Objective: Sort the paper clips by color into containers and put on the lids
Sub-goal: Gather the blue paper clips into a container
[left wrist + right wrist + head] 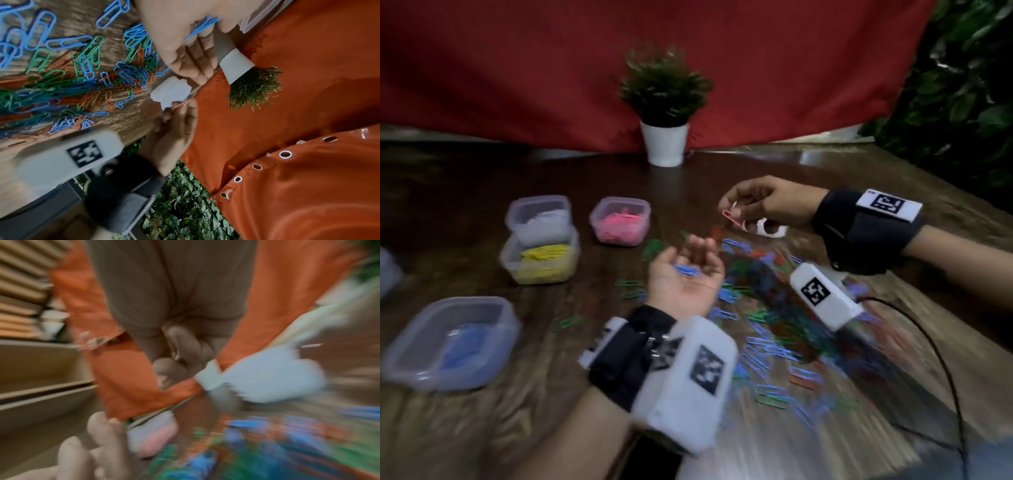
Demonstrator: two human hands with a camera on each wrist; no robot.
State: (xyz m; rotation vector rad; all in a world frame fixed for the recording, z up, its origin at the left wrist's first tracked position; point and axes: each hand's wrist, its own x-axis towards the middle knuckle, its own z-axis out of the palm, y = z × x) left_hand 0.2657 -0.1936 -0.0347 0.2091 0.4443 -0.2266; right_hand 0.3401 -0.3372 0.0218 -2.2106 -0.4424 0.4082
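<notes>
While your right hand [755, 202] pinches a pink clip [732, 216], blue clips [687, 270] on your cupped, unclenched left hand [685, 277] may slide off beside the pink container [619, 221].

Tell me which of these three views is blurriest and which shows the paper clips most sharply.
The right wrist view is blurriest, its pink container a smear; the left wrist view is sharpest, with single paper clips crisp on the table; the head view is dim and streaked toward the bottom right, though the containers stay readable.
</notes>
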